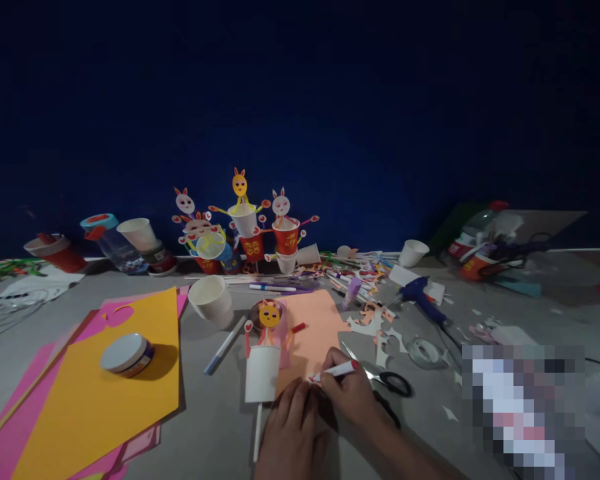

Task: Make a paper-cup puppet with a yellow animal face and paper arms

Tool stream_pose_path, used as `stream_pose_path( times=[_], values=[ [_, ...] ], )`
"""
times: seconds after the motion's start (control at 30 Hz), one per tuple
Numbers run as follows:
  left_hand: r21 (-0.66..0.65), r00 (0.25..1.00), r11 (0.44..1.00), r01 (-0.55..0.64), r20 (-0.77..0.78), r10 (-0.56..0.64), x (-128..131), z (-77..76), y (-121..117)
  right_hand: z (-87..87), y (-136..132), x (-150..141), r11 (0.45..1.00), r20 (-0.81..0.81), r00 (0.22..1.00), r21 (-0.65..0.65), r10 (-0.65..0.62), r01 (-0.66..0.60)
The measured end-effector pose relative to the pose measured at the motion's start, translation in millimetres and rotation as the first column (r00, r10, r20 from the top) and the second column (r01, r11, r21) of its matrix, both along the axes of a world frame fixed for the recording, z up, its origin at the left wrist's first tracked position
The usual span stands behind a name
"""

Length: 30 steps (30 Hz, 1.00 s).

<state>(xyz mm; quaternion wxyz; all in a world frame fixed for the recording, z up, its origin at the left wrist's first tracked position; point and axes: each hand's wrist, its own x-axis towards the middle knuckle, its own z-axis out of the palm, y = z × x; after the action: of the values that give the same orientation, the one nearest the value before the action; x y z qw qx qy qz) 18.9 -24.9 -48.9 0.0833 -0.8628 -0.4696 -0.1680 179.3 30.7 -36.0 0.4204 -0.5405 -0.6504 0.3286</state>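
My right hand (347,393) grips a white marker (337,371) with a red end, its tip down and to the left. Flat on the work surface, fingers stretched forward, my left hand (290,427) rests close to that tip. A small pale piece at the fingertips is too hidden to make out. Under both hands' fingers lies a peach paper sheet (315,313), with a red cap (299,327) on it. Just left stands a white paper cup (263,375) on its side or inverted, with an orange cat-like paper face (269,315) and a stick (258,430).
Scissors (393,382) and clear tape (425,352) lie right of my hands, a blue glue gun (420,297) beyond. Left are yellow card (95,413), a lidded jar (127,354), a capped marker (225,345) and stacked cups (211,300). Finished cup puppets (250,243) line the back.
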Motion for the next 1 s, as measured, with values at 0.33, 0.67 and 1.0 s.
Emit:
stream_pose_path(
  times=[0.33,0.67,1.0],
  values=[
    [-0.032,1.000,0.999,-0.013,0.025,0.014,1.1,-6.4,-1.5,3.2,0.9,-0.2,1.000,0.025,1.000,-0.006,-0.001,0.001],
    [-0.021,0.999,0.999,-0.029,0.035,0.029,0.6,-5.8,-1.3,0.3,1.7,0.1,1.000,0.022,1.000,0.005,0.000,0.000],
    [-0.013,1.000,1.000,-0.013,-0.006,0.013,-0.4,-2.6,-0.9,2.2,0.8,-1.2,1.000,0.015,1.000,0.003,-0.001,0.001]
  ],
)
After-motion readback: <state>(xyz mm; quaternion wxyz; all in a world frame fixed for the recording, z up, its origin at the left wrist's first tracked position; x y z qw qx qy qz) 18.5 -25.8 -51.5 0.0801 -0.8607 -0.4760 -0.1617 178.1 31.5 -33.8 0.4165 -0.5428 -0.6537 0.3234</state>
